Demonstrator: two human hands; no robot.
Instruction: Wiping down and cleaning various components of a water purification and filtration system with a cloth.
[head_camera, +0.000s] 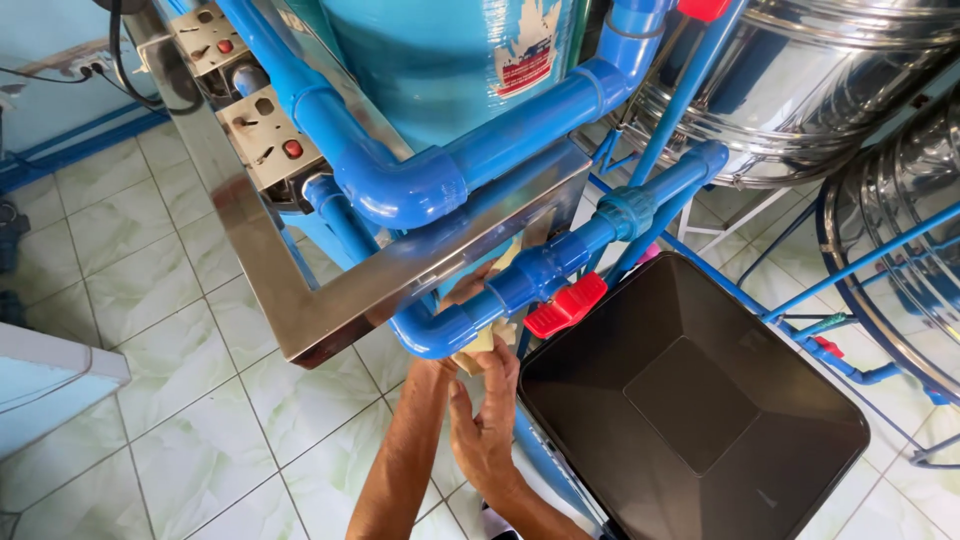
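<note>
Blue pipes (480, 165) with a red valve handle (565, 307), a black bin (800, 470), pale green marbled floor tiles (170, 290) (white-veined).

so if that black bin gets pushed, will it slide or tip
The black bin looks empty, so probably light. On glossy floor tiles it would likely slide rather than tip, given its wide square shape. Its thin-looking walls may flex.

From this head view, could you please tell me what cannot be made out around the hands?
- Left hand: mostly hidden behind the blue pipe and steel frame.
- Pale yellow thing at the right hand: mostly covered, kind unclear.
- Steel tank: cut off by the top edge.
</note>
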